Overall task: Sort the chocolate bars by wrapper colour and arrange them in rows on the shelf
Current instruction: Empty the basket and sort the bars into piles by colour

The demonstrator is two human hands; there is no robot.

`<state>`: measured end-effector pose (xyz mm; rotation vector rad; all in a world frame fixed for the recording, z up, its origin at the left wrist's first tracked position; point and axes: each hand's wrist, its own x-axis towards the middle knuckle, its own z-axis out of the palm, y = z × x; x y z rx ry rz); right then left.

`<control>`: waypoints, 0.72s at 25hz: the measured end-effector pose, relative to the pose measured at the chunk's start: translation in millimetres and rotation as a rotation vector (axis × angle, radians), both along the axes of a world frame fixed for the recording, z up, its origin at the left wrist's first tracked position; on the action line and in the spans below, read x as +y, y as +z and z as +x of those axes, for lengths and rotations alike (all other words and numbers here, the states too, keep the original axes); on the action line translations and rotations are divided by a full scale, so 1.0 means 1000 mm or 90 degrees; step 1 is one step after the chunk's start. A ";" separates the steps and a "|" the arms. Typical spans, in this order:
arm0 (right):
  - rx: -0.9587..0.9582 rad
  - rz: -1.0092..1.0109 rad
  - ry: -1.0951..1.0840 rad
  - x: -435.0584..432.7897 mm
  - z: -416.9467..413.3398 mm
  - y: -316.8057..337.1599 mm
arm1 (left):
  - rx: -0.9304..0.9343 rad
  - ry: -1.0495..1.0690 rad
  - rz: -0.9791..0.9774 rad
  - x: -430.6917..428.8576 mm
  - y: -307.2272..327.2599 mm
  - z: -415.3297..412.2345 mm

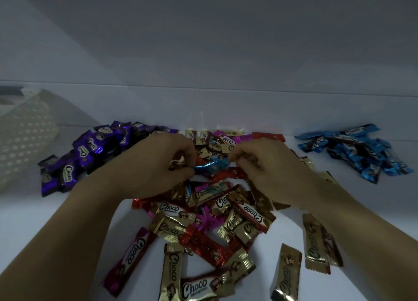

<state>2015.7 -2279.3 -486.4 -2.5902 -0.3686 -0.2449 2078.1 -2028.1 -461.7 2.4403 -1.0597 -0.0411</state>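
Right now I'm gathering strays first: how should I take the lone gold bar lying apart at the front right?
Pinch the gold bar across its long edges at mid-length, from straight above. It lies flat and alone on the white shelf, bare surface along both sides, so fingers fit there.

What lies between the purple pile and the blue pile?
In the head view, a mixed pile lies between the purple pile and blue pile; over it the left hand and right hand pinch one blue bar.
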 end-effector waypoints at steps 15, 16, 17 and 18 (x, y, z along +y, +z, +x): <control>-0.014 -0.165 -0.036 0.023 0.020 0.010 | 0.013 0.155 -0.176 0.006 0.006 0.007; -0.024 -0.151 -0.045 0.019 0.016 0.013 | 0.010 0.158 -0.188 0.002 0.006 0.004; -0.040 -0.131 -0.055 0.012 0.012 0.017 | 0.003 0.163 -0.199 -0.002 0.005 0.001; -0.053 -0.101 -0.075 0.004 0.006 0.022 | -0.008 0.170 -0.206 -0.007 0.005 -0.003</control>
